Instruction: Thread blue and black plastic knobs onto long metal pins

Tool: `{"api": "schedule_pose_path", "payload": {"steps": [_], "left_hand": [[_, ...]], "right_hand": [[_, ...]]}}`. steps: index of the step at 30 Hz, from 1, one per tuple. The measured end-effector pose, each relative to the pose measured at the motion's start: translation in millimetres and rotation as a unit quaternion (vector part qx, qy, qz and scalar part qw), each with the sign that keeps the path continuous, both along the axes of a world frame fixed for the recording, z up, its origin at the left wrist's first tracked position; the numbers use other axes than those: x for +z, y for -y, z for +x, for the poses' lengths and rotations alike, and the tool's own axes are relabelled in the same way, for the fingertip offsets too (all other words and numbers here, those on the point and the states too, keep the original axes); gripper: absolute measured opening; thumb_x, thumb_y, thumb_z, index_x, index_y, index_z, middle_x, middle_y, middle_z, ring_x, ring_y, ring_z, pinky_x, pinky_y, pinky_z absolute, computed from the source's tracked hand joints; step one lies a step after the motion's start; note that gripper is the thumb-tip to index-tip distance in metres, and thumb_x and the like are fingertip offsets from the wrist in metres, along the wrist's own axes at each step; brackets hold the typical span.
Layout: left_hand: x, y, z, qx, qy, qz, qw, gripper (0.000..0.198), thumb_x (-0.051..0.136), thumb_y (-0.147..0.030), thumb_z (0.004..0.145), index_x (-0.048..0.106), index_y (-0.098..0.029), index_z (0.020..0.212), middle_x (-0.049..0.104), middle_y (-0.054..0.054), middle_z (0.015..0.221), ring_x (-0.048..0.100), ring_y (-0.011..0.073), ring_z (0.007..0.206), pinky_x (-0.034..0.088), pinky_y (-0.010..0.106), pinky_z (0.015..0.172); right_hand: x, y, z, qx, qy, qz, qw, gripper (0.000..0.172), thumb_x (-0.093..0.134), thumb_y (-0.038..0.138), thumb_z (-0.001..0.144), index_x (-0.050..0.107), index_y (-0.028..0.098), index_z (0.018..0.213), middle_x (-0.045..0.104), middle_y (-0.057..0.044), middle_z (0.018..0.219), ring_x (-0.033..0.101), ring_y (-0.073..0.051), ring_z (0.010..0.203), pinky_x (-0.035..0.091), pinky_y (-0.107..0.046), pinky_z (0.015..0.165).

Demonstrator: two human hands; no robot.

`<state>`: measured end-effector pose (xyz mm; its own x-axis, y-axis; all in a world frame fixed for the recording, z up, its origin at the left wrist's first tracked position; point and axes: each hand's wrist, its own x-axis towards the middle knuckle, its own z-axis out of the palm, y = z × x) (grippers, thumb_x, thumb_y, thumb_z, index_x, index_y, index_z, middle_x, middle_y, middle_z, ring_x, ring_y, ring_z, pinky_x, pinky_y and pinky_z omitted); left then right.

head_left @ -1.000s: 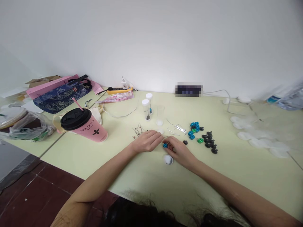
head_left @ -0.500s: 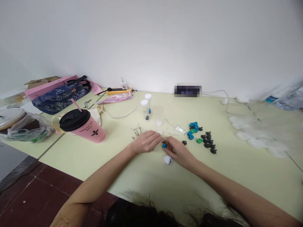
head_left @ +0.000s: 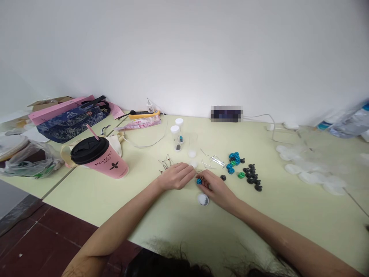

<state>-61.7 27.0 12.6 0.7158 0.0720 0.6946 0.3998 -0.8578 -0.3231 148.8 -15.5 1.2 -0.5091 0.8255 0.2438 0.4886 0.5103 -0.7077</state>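
Observation:
My right hand [head_left: 216,187] is closed, its fingertips around a small blue knob-like plastic piece [head_left: 199,181]. My left hand [head_left: 178,176] is closed too, fingers pressed together, with a thin metal rod [head_left: 198,172] running from its fingertips toward the right hand. How rod and blue piece meet is hidden by the fingers. Just below the right hand lies a round white cap [head_left: 203,199] holding small dark bits. Thin bent wires [head_left: 166,163] lie behind the left hand, and another white cap [head_left: 193,164] sits beyond the fingertips.
Blue pieces [head_left: 234,157], green pieces [head_left: 241,175] and black pieces [head_left: 251,175] lie to the right, near loose metal rods [head_left: 217,161]. Two capped clear tubes [head_left: 176,140] stand behind. At left is a pink cup [head_left: 108,163]; white discs [head_left: 308,176] lie far right.
The view has tilted slightly, so everything sits a little lower in the picture. Both hands keep nearly the same pose, the blue piece still in the right fingers.

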Motion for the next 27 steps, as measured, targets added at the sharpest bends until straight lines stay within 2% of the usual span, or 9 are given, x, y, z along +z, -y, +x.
{"api": "schedule_pose_path", "payload": {"steps": [12,17,20,23,27], "left_hand": [[1.5,-0.8,4.2,-0.006,-0.025,-0.034,0.999,0.012,0.046,-0.011,0.087,0.057,-0.016,0.084,0.063,0.007,0.075,0.055,0.0151,0.063,0.045,0.029,0.057],[4.2,-1.2,3.2,-0.007,-0.023,-0.048,0.999,0.011,0.046,-0.017,0.088,0.056,-0.015,0.088,0.063,0.008,0.077,0.055,0.0160,0.065,0.044,0.030,0.058],[7.4,-1.4,1.3,-0.009,-0.017,-0.051,0.999,0.019,0.045,-0.027,0.089,0.056,-0.014,0.094,0.064,0.010,0.082,0.057,0.0183,0.070,0.045,0.031,0.060],[11.3,-2.9,-2.3,-0.003,0.003,-0.049,0.999,0.033,0.036,-0.038,0.092,0.056,-0.013,0.100,0.065,0.012,0.087,0.058,0.0213,0.075,0.046,0.035,0.065],[17.6,-8.7,-13.5,0.027,0.049,-0.043,0.998,0.039,0.028,-0.037,0.094,0.056,-0.011,0.103,0.065,0.015,0.089,0.057,0.0243,0.081,0.045,0.038,0.068]], "right_hand": [[1.0,1.9,0.1,-0.010,0.019,0.025,0.999,0.014,0.050,0.017,0.090,0.053,0.020,0.103,0.057,-0.004,0.090,0.058,-0.015,0.067,0.052,-0.029,0.065],[10.0,7.5,2.7,-0.039,0.054,0.065,0.996,0.013,0.050,0.023,0.093,0.051,0.021,0.106,0.060,-0.005,0.093,0.062,-0.015,0.072,0.053,-0.028,0.066],[20.3,2.7,12.1,-0.091,0.097,0.111,0.985,0.016,0.037,0.021,0.098,0.052,0.019,0.103,0.061,-0.008,0.095,0.061,-0.018,0.082,0.049,-0.031,0.073],[28.2,-11.1,24.3,-0.129,0.166,0.153,0.966,0.020,0.036,0.017,0.098,0.056,0.017,0.097,0.060,-0.011,0.094,0.057,-0.023,0.085,0.045,-0.034,0.072],[29.1,-27.0,30.2,-0.113,0.263,0.187,0.940,0.016,0.048,0.008,0.090,0.060,0.017,0.084,0.061,-0.010,0.087,0.054,-0.025,0.085,0.042,-0.030,0.064]]}}
